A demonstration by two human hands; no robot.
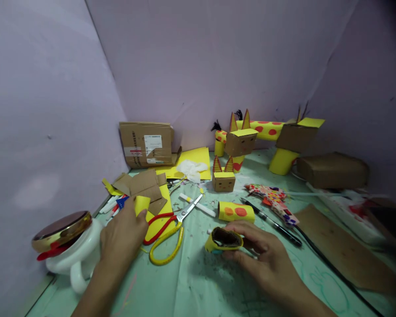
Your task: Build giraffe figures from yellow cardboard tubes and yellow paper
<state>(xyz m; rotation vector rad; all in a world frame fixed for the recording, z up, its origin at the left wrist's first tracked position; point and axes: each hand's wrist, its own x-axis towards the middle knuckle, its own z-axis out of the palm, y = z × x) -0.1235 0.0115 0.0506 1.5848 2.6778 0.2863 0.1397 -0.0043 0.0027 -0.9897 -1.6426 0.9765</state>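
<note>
At the left, my left hand (123,231) is closed, with a small piece of yellow paper (142,204) pinched at its fingertips. In front of me, my right hand (264,253) grips a short cardboard tube wrapped in yellow paper (210,243), its open end tilted up toward me. Scissors (165,237) with one red and one yellow handle lie partly opened between the hands. Just behind the held tube rests another yellow tube with orange spots (236,211). A small cardboard box head with pointed ears (223,182) stands farther back.
Giraffe-like figures (241,143) of boxes and spotted tubes stand at the back right. A folded carton (145,145) leans on the wall. Nearby are cardboard scraps (147,185), a white marker (198,205), a black pen (273,223), a glue gun (273,200) and a white lidded cup (74,255).
</note>
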